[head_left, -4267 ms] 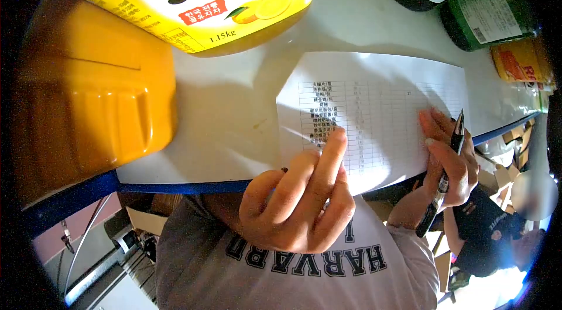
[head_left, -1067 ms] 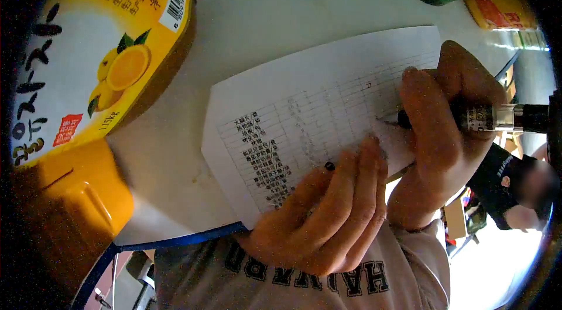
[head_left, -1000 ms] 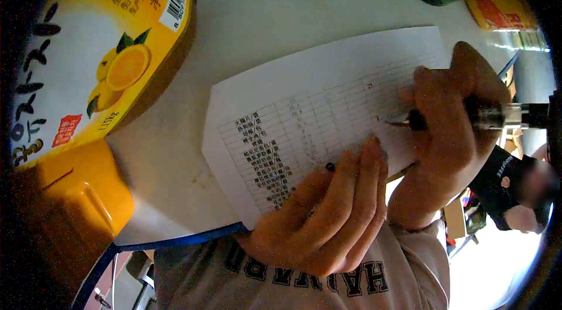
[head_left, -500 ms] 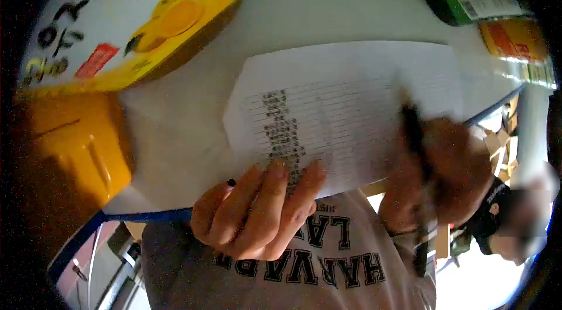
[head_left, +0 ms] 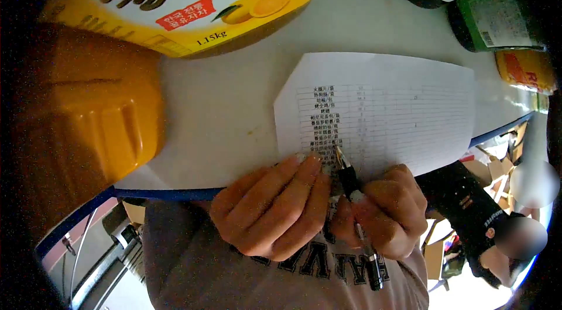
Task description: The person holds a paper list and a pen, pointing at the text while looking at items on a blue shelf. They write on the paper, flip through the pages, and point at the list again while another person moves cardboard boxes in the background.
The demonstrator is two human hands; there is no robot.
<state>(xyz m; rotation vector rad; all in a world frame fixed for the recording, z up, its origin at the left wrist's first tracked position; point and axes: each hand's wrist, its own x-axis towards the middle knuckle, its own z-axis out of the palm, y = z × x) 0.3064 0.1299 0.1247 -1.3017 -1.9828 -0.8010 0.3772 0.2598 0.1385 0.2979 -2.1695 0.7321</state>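
Observation:
A printed sheet [head_left: 380, 105] with rows of text and ruled lines lies on the table. My right hand [head_left: 383, 210] is closed round a black and silver pen [head_left: 349, 178], its tip at the text column in the sheet's lower left part. Beside it, my left hand [head_left: 272, 207] rests its fingertips on the sheet's lower edge, fingers loosely bent and side by side. Its thumb is hidden, and nothing shows in its grasp.
A large orange jar [head_left: 111, 117] with a white and yellow label stands at the left. Dark bottles [head_left: 497, 17] and an orange package [head_left: 524, 70] are at the upper right. Beyond the table's blue edge [head_left: 170, 193] are cardboard boxes [head_left: 433, 260] and a person in black [head_left: 468, 205].
My right hand has moved left and down, bringing the pen tip from the sheet's right part to its text column. The sheet and jar appear further right as the view shifted.

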